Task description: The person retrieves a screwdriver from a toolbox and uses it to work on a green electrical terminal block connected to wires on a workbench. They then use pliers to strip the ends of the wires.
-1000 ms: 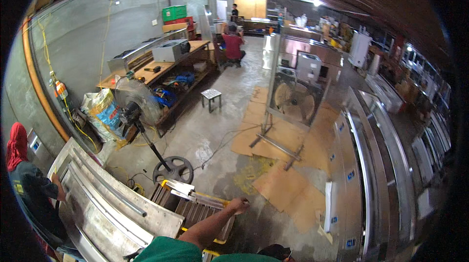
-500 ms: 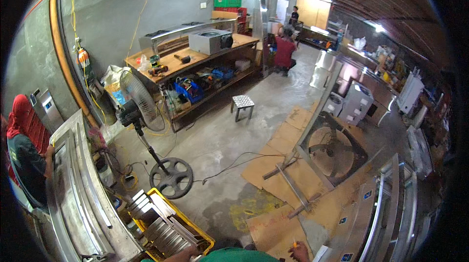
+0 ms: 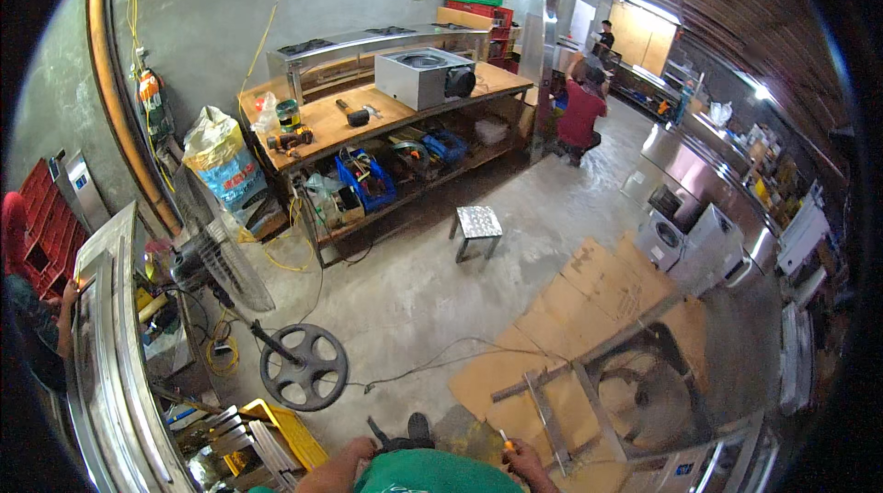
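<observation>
Beside my green shirt [image 3: 440, 473], at the bottom edge, my right hand [image 3: 524, 458] is closed on a small orange-handled tool [image 3: 508, 444] with a pale tip; its exact kind does not show. My left hand [image 3: 357, 449] is to the left of the shirt, next to a dark strap-like piece [image 3: 377, 432]. Its fingers are too small and partly hidden to read. A black shoe [image 3: 419, 427] shows between the hands. Left of my left arm stands a yellow crate [image 3: 292, 434] with several pale metal strips [image 3: 267, 445].
A pedestal fan [image 3: 303, 366] stands at left, its cable crossing the floor. Cardboard [image 3: 543, 327] and a metal frame with a large fan [image 3: 635, 392] lie at right. Beyond are a stool [image 3: 477, 223] and workbench [image 3: 340, 130]. Co-workers are at left [image 3: 37, 318] and back [image 3: 579, 116].
My view has shifted, and the yellow crate now sits lower left. My left hand shows more fully, beside the dark piece. The right hand with the orange-handled tool appears further left and higher.
</observation>
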Available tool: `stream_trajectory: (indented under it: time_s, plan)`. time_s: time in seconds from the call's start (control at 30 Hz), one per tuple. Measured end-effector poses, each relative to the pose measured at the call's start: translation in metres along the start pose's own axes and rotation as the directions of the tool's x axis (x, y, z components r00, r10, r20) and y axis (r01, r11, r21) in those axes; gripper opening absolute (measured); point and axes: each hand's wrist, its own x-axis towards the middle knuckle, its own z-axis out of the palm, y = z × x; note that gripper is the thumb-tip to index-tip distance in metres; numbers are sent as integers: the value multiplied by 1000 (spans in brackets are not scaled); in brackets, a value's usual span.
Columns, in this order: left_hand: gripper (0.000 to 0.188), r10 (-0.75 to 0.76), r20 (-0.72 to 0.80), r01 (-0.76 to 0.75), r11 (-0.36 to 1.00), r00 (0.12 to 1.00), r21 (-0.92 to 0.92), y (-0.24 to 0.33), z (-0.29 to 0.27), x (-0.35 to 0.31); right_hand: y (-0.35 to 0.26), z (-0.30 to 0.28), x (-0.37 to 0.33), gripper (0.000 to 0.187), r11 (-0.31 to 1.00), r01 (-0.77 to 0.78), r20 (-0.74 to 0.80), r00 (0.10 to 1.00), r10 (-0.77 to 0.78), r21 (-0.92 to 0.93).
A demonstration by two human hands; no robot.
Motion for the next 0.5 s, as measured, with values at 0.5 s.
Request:
stream_trajectory:
  time_s: [0.5]
  plan:
    - [49,-201,-325,40,897,924,-440,82,-380,144,-120,-101,337,25,953,-255,-52,967,250,-164]
